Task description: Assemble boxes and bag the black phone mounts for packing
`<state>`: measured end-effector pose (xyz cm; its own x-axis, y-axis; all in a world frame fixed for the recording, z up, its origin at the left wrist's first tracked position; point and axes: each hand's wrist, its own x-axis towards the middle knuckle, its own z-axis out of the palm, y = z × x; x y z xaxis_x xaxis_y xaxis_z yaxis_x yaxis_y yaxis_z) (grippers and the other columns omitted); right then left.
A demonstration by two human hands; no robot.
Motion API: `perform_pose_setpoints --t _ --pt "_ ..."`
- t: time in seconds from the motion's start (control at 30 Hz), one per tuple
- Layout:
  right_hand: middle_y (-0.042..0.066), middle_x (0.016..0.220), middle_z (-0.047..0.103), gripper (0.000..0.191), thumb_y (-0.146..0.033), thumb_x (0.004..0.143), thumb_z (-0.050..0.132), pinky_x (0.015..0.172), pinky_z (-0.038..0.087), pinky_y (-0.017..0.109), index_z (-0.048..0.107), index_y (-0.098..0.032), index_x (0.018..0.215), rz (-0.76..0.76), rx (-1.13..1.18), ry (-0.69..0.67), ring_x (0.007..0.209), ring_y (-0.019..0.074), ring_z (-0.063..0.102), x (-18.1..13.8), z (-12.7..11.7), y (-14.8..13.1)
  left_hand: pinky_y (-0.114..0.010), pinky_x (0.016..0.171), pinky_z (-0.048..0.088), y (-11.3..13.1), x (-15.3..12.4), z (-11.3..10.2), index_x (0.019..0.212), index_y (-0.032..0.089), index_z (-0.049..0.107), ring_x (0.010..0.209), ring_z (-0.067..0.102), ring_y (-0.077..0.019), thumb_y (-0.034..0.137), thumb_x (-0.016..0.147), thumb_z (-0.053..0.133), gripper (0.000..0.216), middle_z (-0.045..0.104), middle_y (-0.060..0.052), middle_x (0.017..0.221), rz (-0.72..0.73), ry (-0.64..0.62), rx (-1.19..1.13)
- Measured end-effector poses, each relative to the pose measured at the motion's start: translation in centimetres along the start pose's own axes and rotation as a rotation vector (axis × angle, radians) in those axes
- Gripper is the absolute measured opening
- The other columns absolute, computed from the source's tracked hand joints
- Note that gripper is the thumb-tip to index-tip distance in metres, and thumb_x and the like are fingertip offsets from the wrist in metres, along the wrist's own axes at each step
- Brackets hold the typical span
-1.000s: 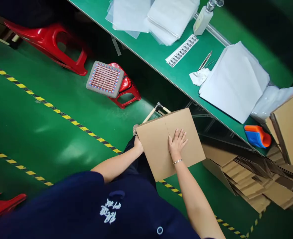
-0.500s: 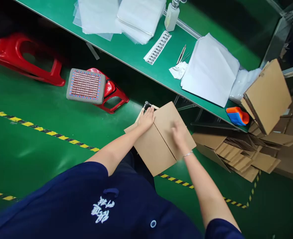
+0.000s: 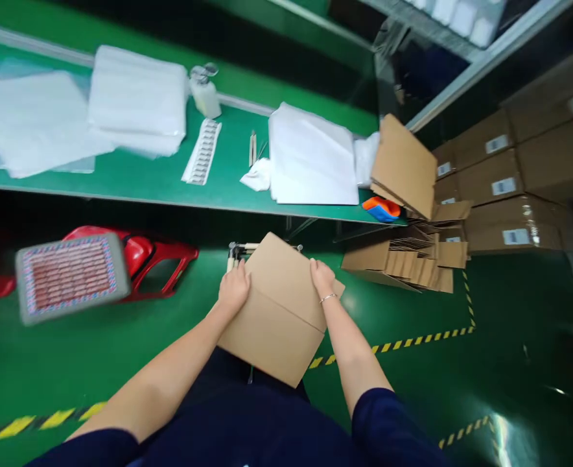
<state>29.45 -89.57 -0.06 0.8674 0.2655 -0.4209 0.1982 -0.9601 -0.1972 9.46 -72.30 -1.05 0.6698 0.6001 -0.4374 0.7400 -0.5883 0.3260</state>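
Observation:
Before me is a brown cardboard box, its top flaps folded down with a seam between them. My left hand is closed around its left edge, thumb toward the top face. On the opposite side, my right hand, with a bracelet at the wrist, grips the right edge near a flap that sticks out. The fingers under both edges are hidden. Just beyond the box, a small frame with cream-coloured bars shows partly; the box covers the rest of it.
A green workbench carries white sheet stacks, a pump bottle, a label strip, tweezers and an orange-blue object. Flattened cardboard leans at its right end. Red stools and carton stacks flank it.
My view has swung to the right. My right hand, blurred over the top flap before, now holds the right edge. My left hand has shifted from the top to the left edge.

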Motion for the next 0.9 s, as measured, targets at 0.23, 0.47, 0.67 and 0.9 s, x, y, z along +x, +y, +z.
perform_pose_setpoints --t 0.23,0.47,0.67,0.9 --pt "0.007 0.113 0.063 0.033 -0.037 0.095 0.055 0.084 0.054 0.038 0.058 -0.014 0.117 0.061 0.214 0.299 0.095 0.0174 0.064 10.0 -11.4 3.4 -0.043 0.082 0.053 0.1 0.0 0.4 0.141 0.007 0.04 0.104 0.063 -0.0326 0.032 0.096 0.021 0.055 0.062 -0.019 0.12 -0.005 0.009 0.011" --pt "0.011 0.123 0.059 0.032 -0.034 0.092 0.058 0.098 0.044 0.048 0.058 -0.014 0.117 0.016 0.168 0.392 0.113 0.0245 0.056 20.5 -21.2 7.9 -0.04 0.086 0.053 0.5 0.6 0.9 0.138 0.01 0.044 0.107 0.063 -0.0288 0.03 0.096 0.021 0.053 0.065 -0.016 0.113 -0.057 0.05 0.042" --pt "0.021 0.138 0.049 0.045 -0.035 0.097 0.034 0.108 0.03 0.045 0.046 -0.012 0.134 -0.132 0.108 0.182 0.13 0.0337 0.042 13.9 -16.9 11.5 -0.039 0.098 0.045 2.0 0.5 0.1 0.145 0.011 0.035 0.12 0.054 -0.0283 0.03 0.096 0.024 0.053 0.058 -0.017 0.127 -0.162 -0.019 0.037" --pt "0.015 0.135 0.055 0.075 -0.061 0.085 0.045 0.092 0.051 0.048 0.036 -0.017 0.144 -0.374 0.709 -0.378 0.117 0.032 0.059 -4.3 -7.1 8.4 -0.039 0.098 0.043 0.3 0.7 1.6 0.146 0.017 0.033 0.12 0.051 -0.0285 0.032 0.097 0.03 0.052 0.054 -0.014 0.133 -0.195 -0.049 -0.039"
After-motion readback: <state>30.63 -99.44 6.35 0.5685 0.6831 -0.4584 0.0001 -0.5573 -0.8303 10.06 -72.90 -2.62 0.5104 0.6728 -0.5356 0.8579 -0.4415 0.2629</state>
